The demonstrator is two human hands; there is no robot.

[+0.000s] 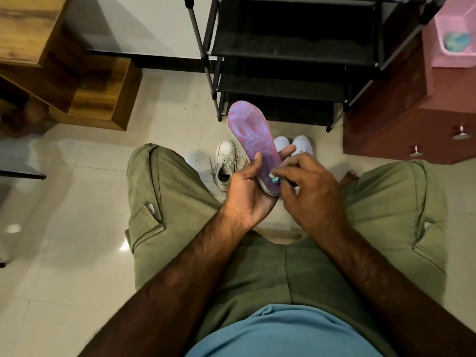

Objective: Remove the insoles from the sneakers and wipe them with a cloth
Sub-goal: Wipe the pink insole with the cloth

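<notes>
Head: sneakers [226,161] on tiled floor [77,202]; black rack [291,47]

Nothing legible is found: no text, brand, number or sign can be read. On the insole [253,136] only a mottled purple-pink surface is seen, and any print is too blurred to make out. No logo can be read on the white sneakers [226,161]. The cloth [275,179] is mostly hidden, and no lettering can be made out on it.

This is a home: a black shoe rack [291,47], white sneakers [226,163] on the tile floor [77,202], wooden furniture [77,94].
</notes>
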